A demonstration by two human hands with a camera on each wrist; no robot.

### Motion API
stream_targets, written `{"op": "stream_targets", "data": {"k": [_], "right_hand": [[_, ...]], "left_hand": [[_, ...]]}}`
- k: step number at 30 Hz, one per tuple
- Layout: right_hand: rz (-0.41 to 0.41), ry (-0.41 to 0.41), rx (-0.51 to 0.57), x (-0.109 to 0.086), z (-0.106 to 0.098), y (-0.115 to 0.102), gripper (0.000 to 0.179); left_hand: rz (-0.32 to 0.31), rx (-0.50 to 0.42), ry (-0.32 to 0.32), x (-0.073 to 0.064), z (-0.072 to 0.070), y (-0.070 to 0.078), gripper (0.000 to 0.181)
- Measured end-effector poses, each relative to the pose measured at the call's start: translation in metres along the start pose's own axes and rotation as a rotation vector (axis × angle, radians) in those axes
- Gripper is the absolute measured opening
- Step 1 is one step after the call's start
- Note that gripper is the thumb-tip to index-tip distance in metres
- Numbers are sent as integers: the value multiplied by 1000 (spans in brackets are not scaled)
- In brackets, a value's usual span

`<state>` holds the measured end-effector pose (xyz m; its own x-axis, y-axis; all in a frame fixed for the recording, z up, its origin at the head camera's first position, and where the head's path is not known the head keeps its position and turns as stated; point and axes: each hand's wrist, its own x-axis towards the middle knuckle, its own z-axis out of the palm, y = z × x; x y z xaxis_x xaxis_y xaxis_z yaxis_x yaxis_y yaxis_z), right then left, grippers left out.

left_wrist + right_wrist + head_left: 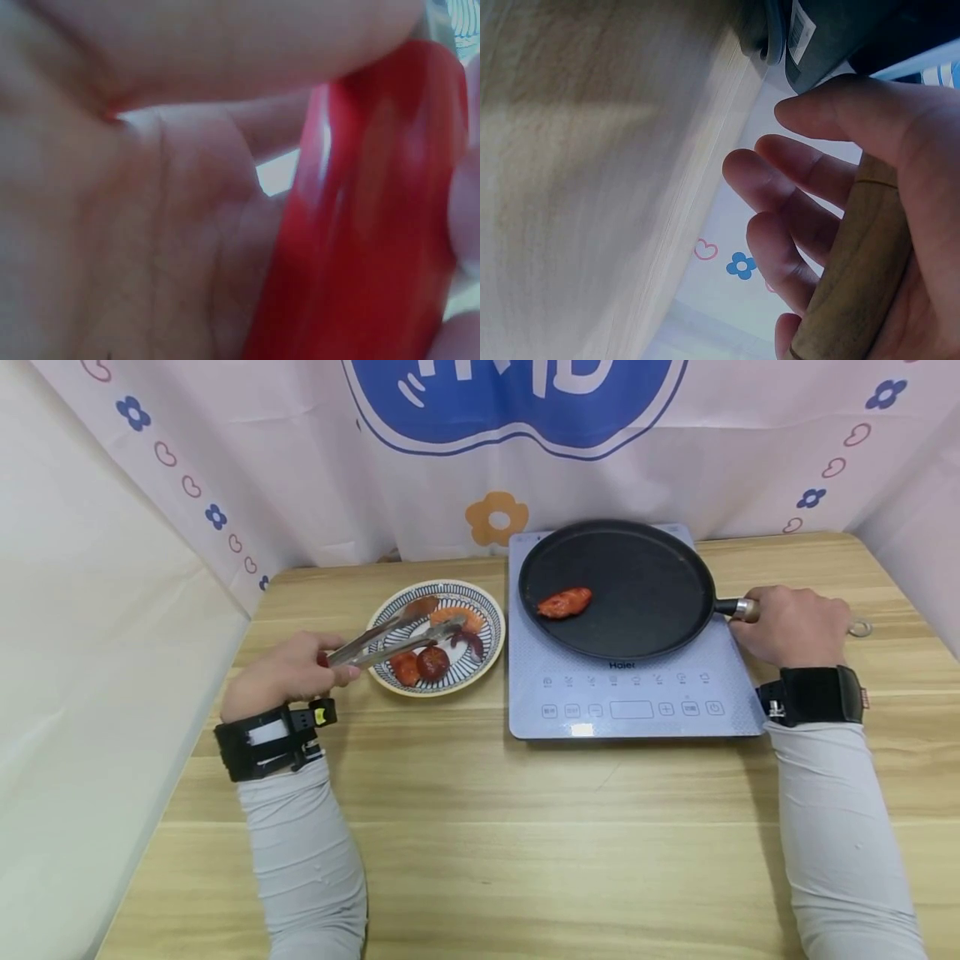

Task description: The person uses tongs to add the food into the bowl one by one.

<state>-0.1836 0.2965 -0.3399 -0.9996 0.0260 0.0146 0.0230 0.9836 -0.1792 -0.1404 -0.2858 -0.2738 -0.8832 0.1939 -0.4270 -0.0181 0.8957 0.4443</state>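
Left of the round black pan (637, 585), the left hand (281, 672) grips red-handled metal tongs (401, 647) over a blue-patterned plate (491, 647); the right hand (795, 622) curls round the probably heavy pan's wooden handle (859, 262), likely its steadiest hold.

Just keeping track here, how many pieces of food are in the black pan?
1: a reddish piece, near the left edge of the black pan. None looks hidden.
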Motion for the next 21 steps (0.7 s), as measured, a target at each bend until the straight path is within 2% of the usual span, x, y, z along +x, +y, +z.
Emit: {"op": "stream_targets", "data": {"k": [3,9,16,21], "right_hand": [[-2,-1,-3,1,0,0,24],[2,-1,0,0,0,0,24],[-4,3,5,-1,1,0,28],[-8,5,4,0,1,0,25]], "left_hand": [[2,-18,-14,3,2,-3,49],[16,-37,-17,6,4,-4,41],[-33,-62,1,1,1,-3,44],[-57,-101,-12,-3,-2,-4,46]]}}
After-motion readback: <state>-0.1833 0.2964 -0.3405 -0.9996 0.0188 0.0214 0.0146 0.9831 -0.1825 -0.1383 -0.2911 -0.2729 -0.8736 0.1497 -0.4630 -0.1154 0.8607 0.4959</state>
